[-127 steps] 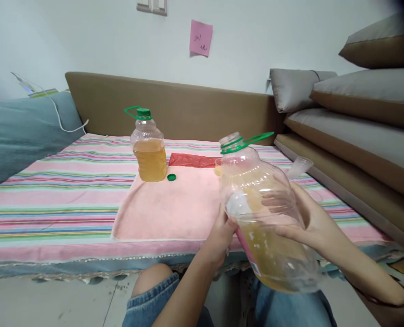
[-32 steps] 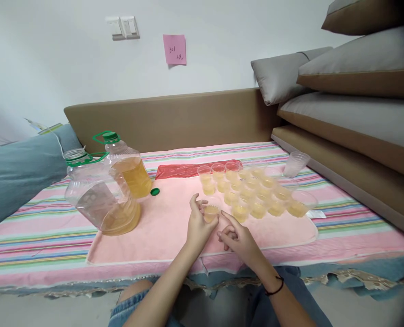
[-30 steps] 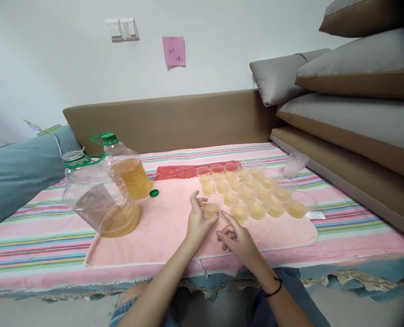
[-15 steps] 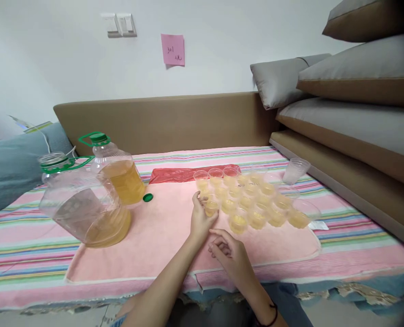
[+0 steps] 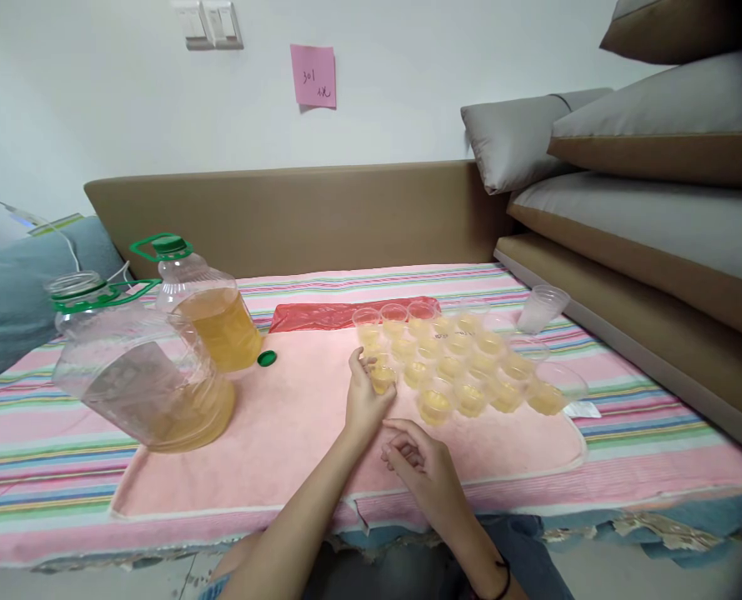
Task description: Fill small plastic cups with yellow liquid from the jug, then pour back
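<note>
The left hand has its thumb and fingers clamped round a clear cup of yellow liquid, at the left side of a close group of cups. Whether that cup rests on the towel or is slightly raised, I cannot tell. The right hand is just below it, near the left wrist; its grip holds nothing, with index and thumb a little apart and the other fingers curled in. A dark band circles the right wrist.

The other cups stand in rows on the pink towel, with yellow liquid in them. Behind them lies a red bag, and beyond their right side a stack of clear cups leans on the striped sheet.

To the left, well apart from the hands, a green cap lies near two big bottles. The front bottle is uncapped and holds less liquid; the rear bottle is capped in green. Grey and brown cushions are piled at right, and a pink note hangs on the wall.
</note>
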`<state>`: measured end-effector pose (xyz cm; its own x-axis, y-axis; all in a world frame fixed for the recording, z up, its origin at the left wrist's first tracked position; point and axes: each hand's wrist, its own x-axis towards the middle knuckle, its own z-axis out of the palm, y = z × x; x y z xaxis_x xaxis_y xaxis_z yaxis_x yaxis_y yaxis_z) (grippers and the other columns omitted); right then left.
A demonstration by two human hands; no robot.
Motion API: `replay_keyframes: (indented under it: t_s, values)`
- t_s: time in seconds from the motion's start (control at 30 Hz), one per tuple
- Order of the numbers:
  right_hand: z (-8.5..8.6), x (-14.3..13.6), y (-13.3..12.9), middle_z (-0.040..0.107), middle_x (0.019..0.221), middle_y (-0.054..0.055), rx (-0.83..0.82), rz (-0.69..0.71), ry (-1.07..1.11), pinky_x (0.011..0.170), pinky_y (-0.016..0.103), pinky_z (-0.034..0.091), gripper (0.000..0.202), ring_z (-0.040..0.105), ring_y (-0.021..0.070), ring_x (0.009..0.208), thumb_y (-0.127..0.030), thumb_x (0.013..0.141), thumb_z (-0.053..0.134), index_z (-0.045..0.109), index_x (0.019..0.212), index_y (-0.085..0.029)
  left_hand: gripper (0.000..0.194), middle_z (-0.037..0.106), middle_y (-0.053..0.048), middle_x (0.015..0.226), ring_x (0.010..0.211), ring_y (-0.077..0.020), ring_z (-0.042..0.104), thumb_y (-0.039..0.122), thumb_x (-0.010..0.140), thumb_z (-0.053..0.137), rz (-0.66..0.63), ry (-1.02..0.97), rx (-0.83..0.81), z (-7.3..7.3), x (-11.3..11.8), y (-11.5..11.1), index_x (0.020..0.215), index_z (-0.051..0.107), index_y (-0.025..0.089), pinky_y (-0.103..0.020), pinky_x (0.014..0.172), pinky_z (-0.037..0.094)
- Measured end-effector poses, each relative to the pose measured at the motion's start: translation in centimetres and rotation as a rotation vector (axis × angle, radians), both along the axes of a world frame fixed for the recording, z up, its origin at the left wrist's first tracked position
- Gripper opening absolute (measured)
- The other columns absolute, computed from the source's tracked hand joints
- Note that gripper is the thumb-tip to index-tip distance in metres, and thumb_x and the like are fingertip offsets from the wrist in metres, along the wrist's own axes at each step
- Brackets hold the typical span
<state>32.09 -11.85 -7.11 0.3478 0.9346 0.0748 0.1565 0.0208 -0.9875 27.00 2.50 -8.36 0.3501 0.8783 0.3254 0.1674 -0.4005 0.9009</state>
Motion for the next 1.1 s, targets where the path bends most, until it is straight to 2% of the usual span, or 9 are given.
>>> replay_keyframes:
  t_s: [0.5,0.67,0.73,0.8,0.87,0.9,0.97,1.03,1.1]
  values:
    - [-0.1,0.1,0.0,0.066,0.075,0.003,0.011,-0.012,-0.014,0.061,0.03,0.05,0.036,0.063,0.0183,0.068,-0.039,0.084,0.057,0.064,0.112,-0.017,0.08,0.053,-0.013,0.126,0.115,-0.0228,0.059,0.023,0.073,0.07,-0.014,-0.035,-0.032,-0.4,0.0,-0.2,0.136,0.022,0.024,-0.042,0.098,0.048]
    - [-0.1,0.4,0.0,0.066,0.074,0.003,0.009,-0.033,-0.008,0.061,0.031,0.051,0.038,0.064,0.0188,0.068,-0.04,0.084,0.056,0.063,0.112,-0.015,0.094,0.049,-0.014,0.131,0.119,-0.025,0.055,0.023,0.062,0.078,0.01,-0.035,-0.037,0.4,-1.1,-0.6,0.138,0.022,0.023,-0.046,0.102,0.044]
    - [-0.1,0.5,0.0,0.066,0.074,0.004,0.013,-0.041,0.01,0.062,0.031,0.051,0.038,0.064,0.0189,0.068,-0.041,0.084,0.056,0.063,0.111,-0.015,0.087,0.048,-0.014,0.133,0.123,-0.0281,0.051,0.025,0.06,0.08,0.062,-0.017,-0.016,1.9,-2.3,-1.1,0.133,0.034,0.022,-0.049,0.105,0.041]
    - [-0.2,0.5,0.1,0.066,0.073,0.003,0.013,-0.049,0.028,0.061,0.031,0.051,0.038,0.064,0.0185,0.067,-0.042,0.084,0.057,0.064,0.11,-0.015,0.056,0.054,-0.011,0.127,0.122,-0.0275,0.052,0.031,0.068,0.075,0.08,0.018,0.053,4.4,-4.0,-2.1,0.119,0.051,0.023,-0.047,0.103,0.042]
    - [-0.1,0.5,0.1,0.065,0.072,0.003,0.013,-0.059,0.045,0.058,0.029,0.05,0.037,0.063,0.0179,0.065,-0.043,0.083,0.058,0.065,0.108,-0.016,0.022,0.061,-0.009,0.116,0.117,-0.0257,0.056,0.038,0.082,0.064,-0.001,-0.017,0.079,7.4,-6.0,-3.9,0.097,0.063,0.022,-0.041,0.094,0.048]
    - [-0.1,0.5,0.2,0.065,0.07,0.002,0.015,-0.062,0.051,0.056,0.029,0.049,0.036,0.062,0.0176,0.064,-0.042,0.083,0.059,0.065,0.106,-0.016,0.022,0.065,-0.008,0.106,0.109,-0.0249,0.059,0.042,0.087,0.058,-0.059,-0.039,0.075,8.9,-7.0,-5.0,0.085,0.065,0.022,-0.039,0.09,0.049]
    - [0.0,0.5,0.2,0.064,0.069,0.001,0.027,-0.061,0.051,0.054,0.028,0.048,0.034,0.061,0.0172,0.063,-0.041,0.081,0.061,0.066,0.105,-0.017,0.043,0.069,-0.007,0.092,0.097,-0.0241,0.063,0.048,0.095,0.043,-0.165,-0.083,0.048,11.5,-9.1,-7.9,0.07,0.067,0.023,-0.042,0.09,0.049]
    - [0.1,0.5,0.3,0.063,0.068,0.001,0.041,-0.064,0.049,0.055,0.028,0.048,0.033,0.061,0.0173,0.063,-0.039,0.081,0.061,0.066,0.105,-0.017,0.056,0.07,-0.007,0.089,0.094,-0.0269,0.063,0.059,0.095,0.032,-0.308,-0.149,-0.029,13.6,-11.0,-11.2,0.069,0.071,0.03,-0.048,0.092,0.049]
    - [0.0,0.6,0.3,0.063,0.069,0.001,0.046,-0.075,0.053,0.057,0.029,0.049,0.032,0.061,0.0178,0.065,-0.038,0.08,0.061,0.065,0.105,-0.018,0.042,0.068,-0.004,0.08,0.092,-0.03,0.062,0.068,0.085,0.042,-0.461,-0.103,-0.13,15.0,-12.8,-14.8,0.069,0.071,0.041,-0.051,0.084,0.052]
